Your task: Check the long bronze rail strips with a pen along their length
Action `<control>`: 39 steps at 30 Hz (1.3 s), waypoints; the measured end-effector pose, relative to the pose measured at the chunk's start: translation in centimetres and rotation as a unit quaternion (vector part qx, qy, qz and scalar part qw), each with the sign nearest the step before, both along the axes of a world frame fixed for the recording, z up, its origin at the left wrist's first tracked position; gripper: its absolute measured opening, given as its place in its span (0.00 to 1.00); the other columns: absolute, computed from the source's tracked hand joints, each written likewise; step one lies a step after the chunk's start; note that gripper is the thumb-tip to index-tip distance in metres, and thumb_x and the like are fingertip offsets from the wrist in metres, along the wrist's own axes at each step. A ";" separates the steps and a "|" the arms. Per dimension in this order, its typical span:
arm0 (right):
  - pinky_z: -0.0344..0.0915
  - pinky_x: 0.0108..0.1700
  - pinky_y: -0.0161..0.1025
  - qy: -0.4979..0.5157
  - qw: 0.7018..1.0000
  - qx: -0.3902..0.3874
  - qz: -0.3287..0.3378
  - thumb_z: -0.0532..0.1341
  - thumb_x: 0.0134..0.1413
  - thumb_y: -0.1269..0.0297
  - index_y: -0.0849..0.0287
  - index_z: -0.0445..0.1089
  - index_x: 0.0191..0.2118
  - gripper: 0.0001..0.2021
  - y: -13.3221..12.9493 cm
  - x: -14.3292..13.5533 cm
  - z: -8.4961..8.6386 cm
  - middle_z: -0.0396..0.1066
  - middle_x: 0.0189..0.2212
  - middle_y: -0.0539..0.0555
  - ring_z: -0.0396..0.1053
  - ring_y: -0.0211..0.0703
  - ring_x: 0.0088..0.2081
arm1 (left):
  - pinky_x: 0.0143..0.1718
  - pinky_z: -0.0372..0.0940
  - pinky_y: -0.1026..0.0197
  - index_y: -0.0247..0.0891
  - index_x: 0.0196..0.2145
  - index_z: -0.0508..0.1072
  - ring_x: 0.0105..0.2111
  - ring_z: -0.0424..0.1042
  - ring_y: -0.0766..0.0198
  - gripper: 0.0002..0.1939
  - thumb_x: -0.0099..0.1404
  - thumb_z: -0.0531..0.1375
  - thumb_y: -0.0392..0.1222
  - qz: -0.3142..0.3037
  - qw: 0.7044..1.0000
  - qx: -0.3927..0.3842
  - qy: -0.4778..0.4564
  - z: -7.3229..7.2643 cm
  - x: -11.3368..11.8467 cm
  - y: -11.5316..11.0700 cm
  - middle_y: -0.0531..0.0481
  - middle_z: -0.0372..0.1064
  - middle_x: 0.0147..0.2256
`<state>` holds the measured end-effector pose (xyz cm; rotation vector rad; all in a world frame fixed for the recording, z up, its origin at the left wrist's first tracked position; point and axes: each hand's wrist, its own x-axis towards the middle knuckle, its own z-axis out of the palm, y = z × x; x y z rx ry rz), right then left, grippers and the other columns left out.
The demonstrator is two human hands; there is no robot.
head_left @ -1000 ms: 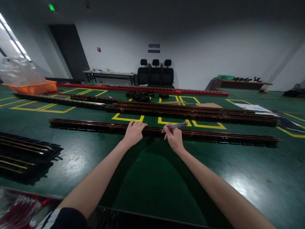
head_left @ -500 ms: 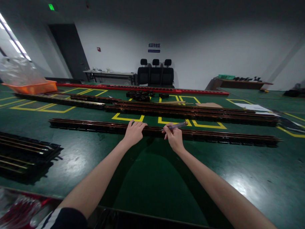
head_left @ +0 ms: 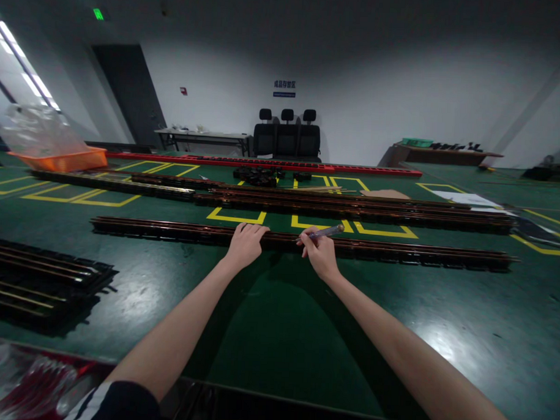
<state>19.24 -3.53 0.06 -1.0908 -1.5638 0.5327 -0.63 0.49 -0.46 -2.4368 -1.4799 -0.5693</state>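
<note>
R hand [head_left: 321, 253] w/ pen-like tool [head_left: 327, 231]; tip unclear vs dk rail [head_left: 282, 240].

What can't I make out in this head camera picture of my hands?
Head view:
Pen-like tool in right hand: tip too small to tell if it touches the long rail.
Rail stretch beneath left hand: hidden by that hand.
Near left rails: cut off by picture edge.
Wall sign, lower line: too small.

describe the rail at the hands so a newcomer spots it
On the green table, find the left hand and right hand. The long dark rail runs crosswise at both; unlike the bunched rails beyond, it lies by itself.
</note>
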 end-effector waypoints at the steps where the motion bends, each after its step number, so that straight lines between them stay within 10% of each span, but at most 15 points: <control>1: 0.63 0.21 0.34 0.000 1.000 0.000 -0.001 0.54 0.56 0.57 0.59 0.64 0.27 0.12 0.0 0.0 0.0 0.71 0.23 0.52 0.65 0.36 0.17 | 0.56 0.53 0.49 0.39 0.49 0.69 0.50 0.67 0.57 0.23 0.60 0.46 0.28 0.001 1.000 -0.002 -0.001 0.0 0.0 -0.1 0.46 0.72 0.47; 22: 0.63 0.20 0.34 0.014 1.000 -0.002 0.004 0.55 0.56 0.57 0.59 0.63 0.27 0.11 0.1 -0.1 0.0 0.70 0.22 0.52 0.64 0.36 0.17 | 0.50 0.57 0.49 0.38 0.48 0.69 0.47 0.67 0.52 0.23 0.64 0.49 0.55 0.006 1.000 -0.010 0.002 0.6 0.1 -0.7 0.42 0.70 0.46; 39: 0.62 0.20 0.34 0.013 1.000 0.010 -0.002 0.55 0.56 0.58 0.59 0.64 0.28 0.11 0.0 -0.1 0.0 0.72 0.23 0.53 0.65 0.36 0.17 | 0.50 0.54 0.48 0.39 0.47 0.69 0.46 0.67 0.53 0.19 0.65 0.50 0.51 0.015 1.000 0.014 0.006 0.2 0.5 -0.4 0.44 0.71 0.45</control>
